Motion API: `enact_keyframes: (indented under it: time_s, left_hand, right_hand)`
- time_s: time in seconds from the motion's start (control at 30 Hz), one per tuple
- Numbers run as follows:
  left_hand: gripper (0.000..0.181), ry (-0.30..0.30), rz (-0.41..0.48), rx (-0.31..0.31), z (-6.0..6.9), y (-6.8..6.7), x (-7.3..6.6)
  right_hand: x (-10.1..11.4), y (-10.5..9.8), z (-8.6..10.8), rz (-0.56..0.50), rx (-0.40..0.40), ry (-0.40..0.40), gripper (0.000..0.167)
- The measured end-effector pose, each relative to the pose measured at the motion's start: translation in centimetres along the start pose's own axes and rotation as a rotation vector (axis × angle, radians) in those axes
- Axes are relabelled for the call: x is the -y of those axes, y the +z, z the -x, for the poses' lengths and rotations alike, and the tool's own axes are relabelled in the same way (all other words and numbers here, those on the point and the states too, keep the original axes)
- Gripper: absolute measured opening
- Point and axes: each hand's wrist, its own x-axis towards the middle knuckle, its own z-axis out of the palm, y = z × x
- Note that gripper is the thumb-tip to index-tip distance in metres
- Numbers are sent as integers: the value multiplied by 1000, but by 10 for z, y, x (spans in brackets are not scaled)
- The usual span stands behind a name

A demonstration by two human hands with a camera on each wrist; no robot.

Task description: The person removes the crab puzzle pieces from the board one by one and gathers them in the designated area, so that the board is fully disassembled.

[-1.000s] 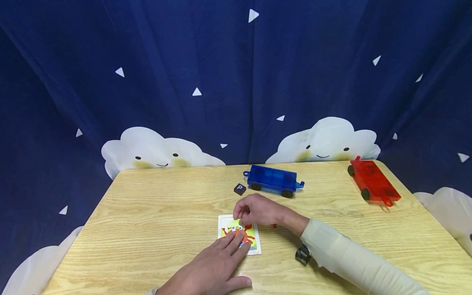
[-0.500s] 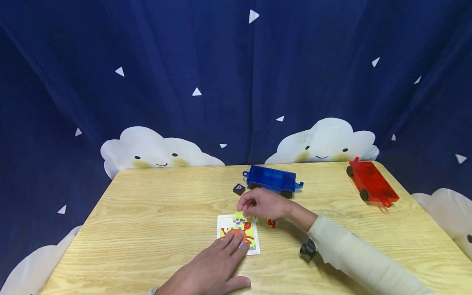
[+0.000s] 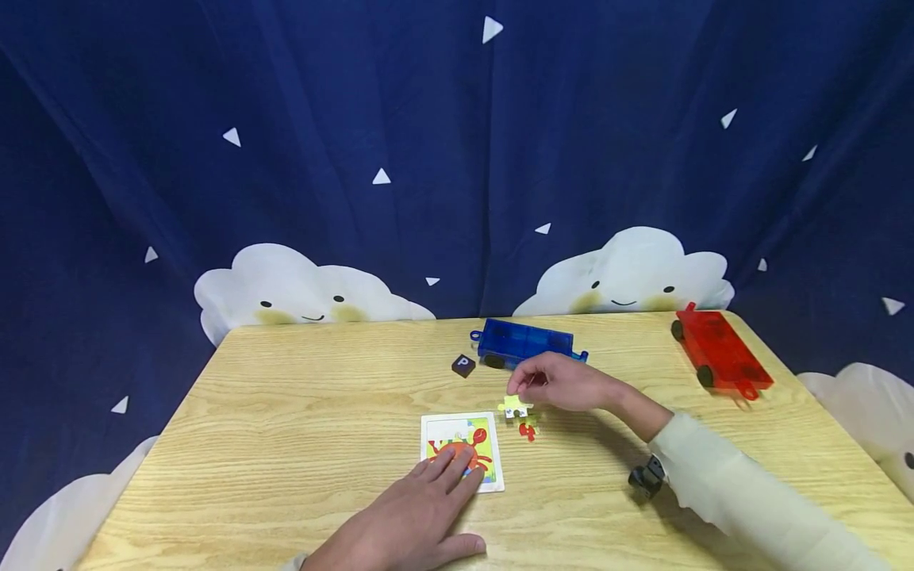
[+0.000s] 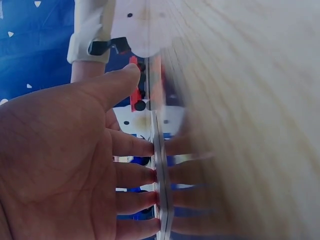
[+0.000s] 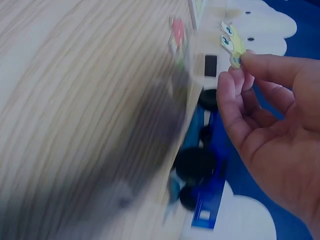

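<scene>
White-bordered square puzzle board [image 3: 440, 431]: orange-red crab, yellow ground. Small yellow jigsaw piece [image 3: 516, 405]: white printed eyes. Translucent blue plastic wagon [image 3: 526, 341], translucent red plastic wagon [image 3: 724, 349]: black wheels. Small square dark tile [image 3: 463, 365]: white P. Tan wood-grain tabletop [image 3: 286, 412]. Navy fabric curtain [image 3: 321, 174]: white triangles, white clouds.

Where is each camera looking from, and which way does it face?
Head: worn on the head, facing forward and down at the table, puzzle board and curtain; the left hand, right hand and right sleeve show.
Left wrist: on that wrist, looking along the left palm to fingertips on the puzzle board, seen nearly edge-on; the right sleeve shows beyond.
Right wrist: on that wrist, looking low across the table at the yellow piece pinched in the right hand.
Shared: head and right wrist both show the yellow piece and blue wagon.
</scene>
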Motion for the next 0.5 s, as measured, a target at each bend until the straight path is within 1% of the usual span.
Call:
enact_keyframes:
  time_s: [0.13,0.3,0.5]
  left_hand:
    - [83,-2,-2,-7,-1,1,-1]
    - [84,-14,0,2,-2,0,-2]
    - [83,-19,-2,8,-1,0,-3]
  right_hand:
    - [-8,-9,14,-24,0,47,12]
    - [-20,-19,32,-16,-19,119,10]
    - [-34,-29,50,-42,-2,135,11]
